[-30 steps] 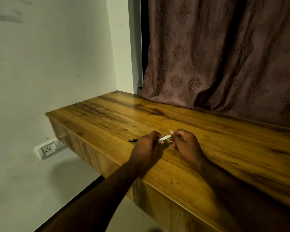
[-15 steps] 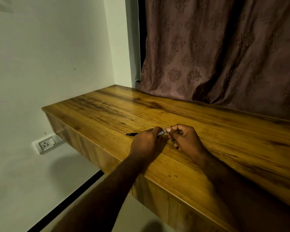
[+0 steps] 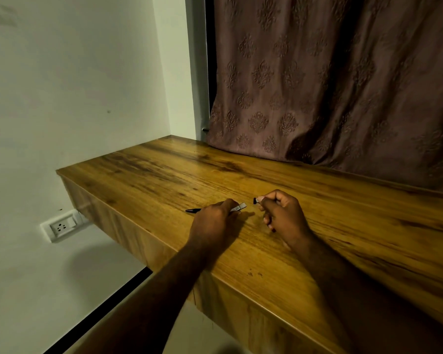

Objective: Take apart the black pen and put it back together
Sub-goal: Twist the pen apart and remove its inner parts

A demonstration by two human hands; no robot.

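Note:
My left hand point(image 3: 214, 221) is closed around the black pen point(image 3: 192, 210), low over the wooden desk point(image 3: 164, 172). The pen's dark tip sticks out to the left of the fist and its silver rear end point(image 3: 241, 207) pokes out to the right. A short gap to the right, my right hand point(image 3: 281, 215) pinches a small black end piece point(image 3: 254, 200) between thumb and forefinger. The piece is apart from the pen. The middle of the pen is hidden inside my left fist.
The desk runs along a brown patterned curtain point(image 3: 330, 85) at the back and meets a white wall point(image 3: 74, 72) on the left. A white wall socket point(image 3: 60, 227) sits below the desk's left end. The front edge lies under my forearms.
The two hands were together on the pen. Now my right hand has drawn away to the right with the small black end piece, leaving the pen's silver end bare.

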